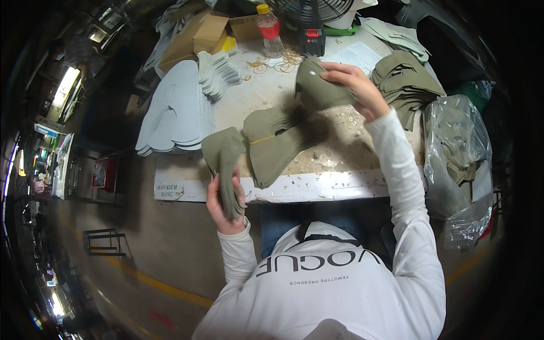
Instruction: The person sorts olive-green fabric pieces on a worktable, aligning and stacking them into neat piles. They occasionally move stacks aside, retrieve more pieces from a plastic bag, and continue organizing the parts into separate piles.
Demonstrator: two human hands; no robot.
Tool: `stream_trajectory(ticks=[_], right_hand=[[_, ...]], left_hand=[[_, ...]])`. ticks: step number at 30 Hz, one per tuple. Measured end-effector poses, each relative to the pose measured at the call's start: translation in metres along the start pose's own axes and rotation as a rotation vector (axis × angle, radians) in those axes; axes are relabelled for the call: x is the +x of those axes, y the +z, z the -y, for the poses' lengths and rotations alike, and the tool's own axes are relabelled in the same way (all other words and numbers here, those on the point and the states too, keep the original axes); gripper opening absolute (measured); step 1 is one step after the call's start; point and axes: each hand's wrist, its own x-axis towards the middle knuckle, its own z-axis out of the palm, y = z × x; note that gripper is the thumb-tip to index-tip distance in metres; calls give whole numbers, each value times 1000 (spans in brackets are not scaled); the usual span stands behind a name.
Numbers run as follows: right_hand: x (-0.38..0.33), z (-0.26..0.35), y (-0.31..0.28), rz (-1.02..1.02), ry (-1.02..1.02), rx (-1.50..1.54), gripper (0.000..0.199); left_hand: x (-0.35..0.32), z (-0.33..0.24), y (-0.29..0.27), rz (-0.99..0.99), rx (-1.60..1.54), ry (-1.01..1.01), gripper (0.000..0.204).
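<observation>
My left hand (228,211) is closed around a stack of olive-green cut pieces (222,146), held upright over the table's near edge. Farther right, my right hand (365,90) grips another olive-green stack (317,88), with the fingers over its top and right side. Between the hands lies an olive-green bundle (272,153) of curved pieces with a yellow rubber band (262,139) around it. Part of that bundle's right side is blurred and in shadow. The exact material of the pieces cannot be made out.
Pale grey stacks (178,116) cover the table's left side. Loose rubber bands (283,61), a bottle (270,33) and a fan (310,14) stand toward the back. More olive pieces (405,79) lie at right, above a clear plastic bag (459,153) hanging at the table's edge.
</observation>
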Motion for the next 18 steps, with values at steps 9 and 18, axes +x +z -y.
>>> stream_trajectory(ticks=[9, 18], right_hand=[[123, -120, 35, -106, 21, -119, 55], [50, -90, 22, -26, -340, -663, 47]], left_hand=[[-27, -9, 10, -320, 764, 364, 38], [26, 11, 50, -169, 1052, 267, 63]])
